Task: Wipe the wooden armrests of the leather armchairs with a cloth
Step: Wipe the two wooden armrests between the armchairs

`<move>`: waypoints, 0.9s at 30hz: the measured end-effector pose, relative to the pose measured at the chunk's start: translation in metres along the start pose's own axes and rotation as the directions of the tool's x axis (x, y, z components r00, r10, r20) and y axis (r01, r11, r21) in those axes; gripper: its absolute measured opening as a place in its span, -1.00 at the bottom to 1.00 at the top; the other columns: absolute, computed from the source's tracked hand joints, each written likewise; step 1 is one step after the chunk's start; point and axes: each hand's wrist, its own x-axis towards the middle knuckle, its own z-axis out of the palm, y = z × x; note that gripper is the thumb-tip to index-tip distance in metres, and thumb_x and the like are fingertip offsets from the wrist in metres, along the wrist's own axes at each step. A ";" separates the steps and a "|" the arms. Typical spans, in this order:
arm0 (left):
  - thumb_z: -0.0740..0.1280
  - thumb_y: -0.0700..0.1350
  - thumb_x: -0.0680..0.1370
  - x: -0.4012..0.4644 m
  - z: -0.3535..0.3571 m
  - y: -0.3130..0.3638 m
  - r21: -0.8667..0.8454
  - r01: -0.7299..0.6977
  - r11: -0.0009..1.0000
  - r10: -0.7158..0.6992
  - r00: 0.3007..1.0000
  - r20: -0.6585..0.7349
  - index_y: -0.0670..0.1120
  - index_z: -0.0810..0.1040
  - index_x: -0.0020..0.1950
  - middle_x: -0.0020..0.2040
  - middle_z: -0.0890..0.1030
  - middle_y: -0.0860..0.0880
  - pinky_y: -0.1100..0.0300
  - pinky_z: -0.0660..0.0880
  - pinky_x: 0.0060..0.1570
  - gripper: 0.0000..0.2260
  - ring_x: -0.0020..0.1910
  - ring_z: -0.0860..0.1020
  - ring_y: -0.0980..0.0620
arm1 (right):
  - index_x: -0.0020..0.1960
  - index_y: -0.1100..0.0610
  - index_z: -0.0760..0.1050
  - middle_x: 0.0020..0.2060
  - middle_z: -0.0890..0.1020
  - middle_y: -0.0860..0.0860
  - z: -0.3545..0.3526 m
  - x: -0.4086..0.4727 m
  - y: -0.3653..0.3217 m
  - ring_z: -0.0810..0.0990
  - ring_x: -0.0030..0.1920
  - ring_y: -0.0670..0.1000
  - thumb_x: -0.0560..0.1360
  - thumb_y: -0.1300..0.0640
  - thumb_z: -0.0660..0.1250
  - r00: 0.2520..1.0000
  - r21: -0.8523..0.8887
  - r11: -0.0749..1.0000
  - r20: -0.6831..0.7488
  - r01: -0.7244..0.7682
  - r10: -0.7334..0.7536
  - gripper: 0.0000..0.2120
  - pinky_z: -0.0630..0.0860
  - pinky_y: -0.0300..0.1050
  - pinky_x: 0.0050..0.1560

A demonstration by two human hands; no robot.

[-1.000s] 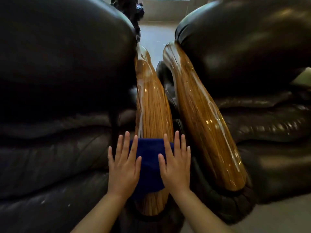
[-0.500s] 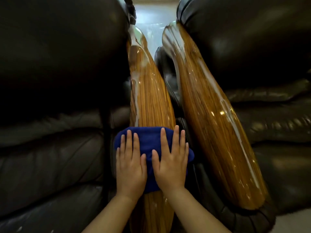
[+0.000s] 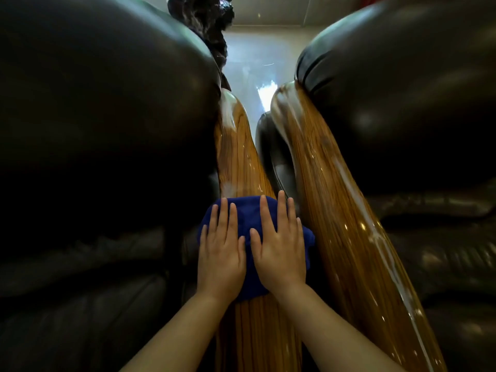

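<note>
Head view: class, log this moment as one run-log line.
left hand: flat on blue cloth | right hand: flat on cloth | cloth: on left armrest | right armrest: untouched

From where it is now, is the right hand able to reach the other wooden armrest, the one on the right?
Probably yes. The right hand lies flat on the blue cloth on the left armrest. The right armrest runs directly beside it, with only a narrow gap and nothing between.
</note>
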 end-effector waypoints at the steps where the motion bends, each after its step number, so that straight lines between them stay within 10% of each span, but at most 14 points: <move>1: -0.18 0.06 0.53 0.008 -0.001 0.000 -0.024 -0.004 1.000 0.004 1.000 0.000 0.08 -0.30 0.42 0.46 -0.30 0.15 0.13 -0.19 0.46 -0.51 0.46 -0.31 0.19 | 0.47 -0.11 -0.24 0.49 -0.21 -0.01 -0.001 0.008 0.000 -0.20 0.51 0.04 0.53 -0.17 -0.16 1.000 0.012 1.000 0.004 0.008 -0.008 -0.44 -0.06 0.10 0.47; 20: 0.03 -0.04 0.61 0.162 -0.037 -0.015 -0.001 0.024 1.000 -0.023 0.990 0.140 -0.03 -0.22 0.48 0.48 -0.28 0.12 0.12 -0.16 0.45 -0.45 0.41 -0.31 0.20 | 0.49 -0.13 -0.18 0.54 -0.08 -0.03 -0.007 0.174 0.009 -0.16 0.51 -0.05 0.56 -0.18 -0.04 0.956 0.197 0.978 0.266 0.074 -0.126 -0.44 -0.22 0.23 0.44; 27: 0.22 -0.04 0.55 0.170 -0.053 -0.024 0.042 -0.046 0.998 0.031 0.948 0.317 -0.04 -0.18 0.48 0.52 -0.22 0.05 0.19 -0.19 0.43 -0.32 0.42 -0.27 0.18 | 0.49 -0.13 -0.04 0.52 -0.03 -0.12 -0.024 0.176 0.030 0.00 0.49 -0.05 0.55 0.01 0.22 0.861 0.409 0.908 0.425 0.094 -0.280 -0.38 0.05 -0.10 0.42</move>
